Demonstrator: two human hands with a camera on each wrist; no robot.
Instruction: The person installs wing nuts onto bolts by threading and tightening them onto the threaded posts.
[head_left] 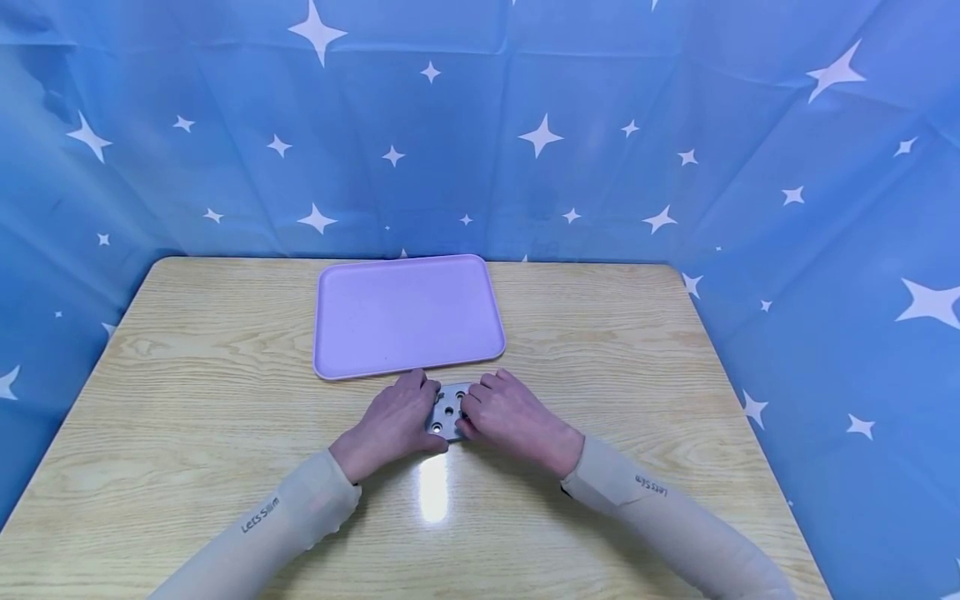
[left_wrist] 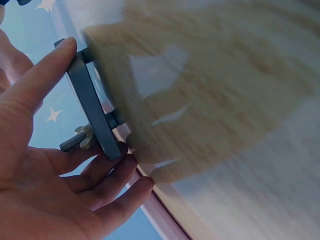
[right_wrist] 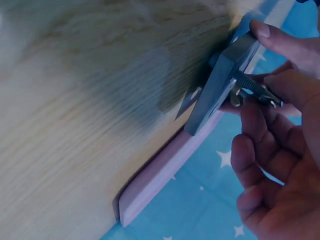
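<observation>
Just in front of the tray, a grey metal plate with several round holes is held between both hands. My left hand grips its left end, thumb on the near edge and fingers at the far edge. A threaded bolt with a wing nut sticks out of the plate in the left wrist view, and bolt heads show on its other face. At the plate's right part, my right hand pinches small hardware, seemingly a wing nut, on a bolt with thumb and index finger. Its other fingers curl loosely below.
A purple tray lies beyond the hands at the back of the wooden table. Blue cloth with white stars hangs behind and beside the table. Light reflects off the tabletop in front of the plate.
</observation>
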